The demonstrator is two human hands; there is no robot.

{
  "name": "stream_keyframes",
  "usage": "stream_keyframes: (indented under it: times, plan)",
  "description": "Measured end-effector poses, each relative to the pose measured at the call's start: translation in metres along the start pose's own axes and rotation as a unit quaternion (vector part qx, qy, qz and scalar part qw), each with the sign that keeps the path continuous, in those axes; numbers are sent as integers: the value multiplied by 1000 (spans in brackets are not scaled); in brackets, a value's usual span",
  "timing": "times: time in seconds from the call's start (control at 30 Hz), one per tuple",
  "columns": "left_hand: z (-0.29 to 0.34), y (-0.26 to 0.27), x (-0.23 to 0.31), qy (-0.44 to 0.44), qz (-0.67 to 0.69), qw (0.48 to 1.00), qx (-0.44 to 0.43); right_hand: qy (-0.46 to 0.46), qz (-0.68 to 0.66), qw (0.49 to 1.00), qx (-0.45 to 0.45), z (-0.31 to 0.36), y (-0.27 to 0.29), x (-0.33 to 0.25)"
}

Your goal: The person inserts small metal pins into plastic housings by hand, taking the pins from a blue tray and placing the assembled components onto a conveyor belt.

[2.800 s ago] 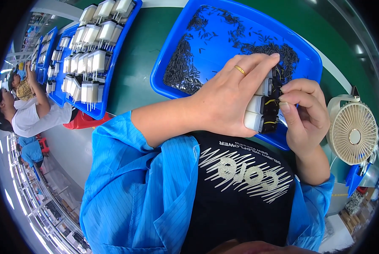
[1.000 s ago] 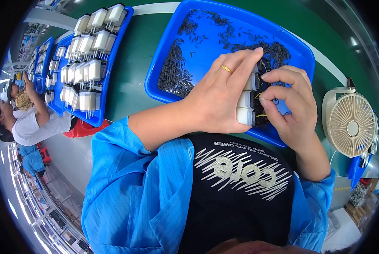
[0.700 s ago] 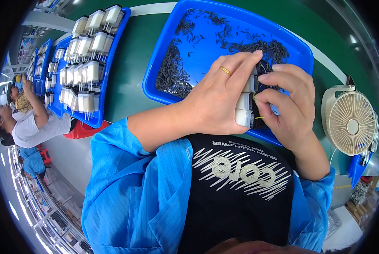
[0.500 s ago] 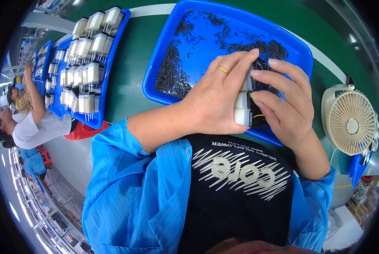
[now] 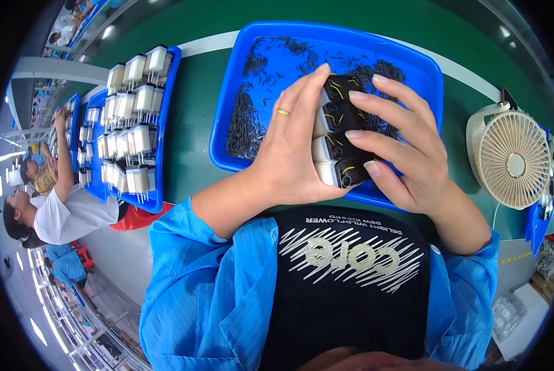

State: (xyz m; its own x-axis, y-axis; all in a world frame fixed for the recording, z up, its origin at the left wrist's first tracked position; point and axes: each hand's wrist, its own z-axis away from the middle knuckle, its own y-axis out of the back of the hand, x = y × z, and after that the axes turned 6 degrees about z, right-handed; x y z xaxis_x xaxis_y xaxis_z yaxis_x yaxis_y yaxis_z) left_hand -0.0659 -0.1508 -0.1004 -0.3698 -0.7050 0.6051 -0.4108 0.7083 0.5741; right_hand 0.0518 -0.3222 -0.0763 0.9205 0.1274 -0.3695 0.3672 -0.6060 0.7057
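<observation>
My left hand (image 5: 292,139), a ring on one finger, is closed round a row of several white blocks (image 5: 326,170) with black ends. The black ends (image 5: 345,120) face right and show short yellow strips, perhaps wires. My right hand (image 5: 410,142) is open, its fingers spread and bent, with fingertips at the black ends; whether anything small lies under them cannot be seen. Both hands are over the near part of a blue tray (image 5: 220,133) that holds many small black rod-like pieces (image 5: 244,127).
Left of my arm, a blue tray (image 5: 159,179) carries rows of white blocks with metal pins (image 5: 142,99). A round cream fan (image 5: 515,164) stands on the green table (image 5: 193,123) at the right. Another person in a white shirt (image 5: 79,207) sits at far left.
The row of blocks has tilted and moved left in my left hand, so more black ends show. My right fingers have spread and shifted left. The view has shifted slightly.
</observation>
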Motion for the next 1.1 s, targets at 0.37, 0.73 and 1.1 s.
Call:
stream_keyframes:
  times: [0.37,0.73,1.1]
  plan:
    - [-5,2,-2,3,-1,1000,-10,-2,2,1000,-13,-6,4,3]
    - [0,7,-7,65,58,996,15,-185,58,961,-196,15,-19,24]
    - [0,8,-4,109,54,993,5,-199,16,972,-126,7,-15,22]
